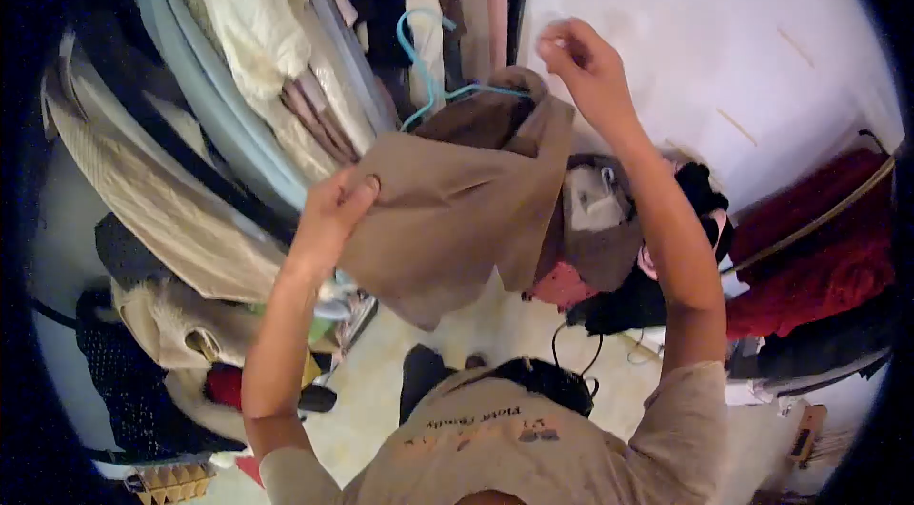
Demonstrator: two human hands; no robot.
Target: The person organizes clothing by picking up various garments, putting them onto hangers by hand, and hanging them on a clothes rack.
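Observation:
A brown garment (447, 219) hangs in front of me, spread out with its neck opening toward the top. My left hand (335, 210) grips its left edge, thumb on top of the cloth. A light-blue hanger (416, 58) sits partly in the neck opening; its hook and part of its arms show, and the cloth hides the rest. My right hand (583, 53) is raised above the garment's right shoulder, apart from the cloth. Its fingers are loosely curled, with nothing visible in them.
Several clothes (248, 19) hang close together on the left and at the back. A pile of clothes and a bag (176, 324) is at lower left. Dark red cloth (819, 248) hangs on the right, by a white wall (705, 19). Dark items (619, 310) lie beyond the garment.

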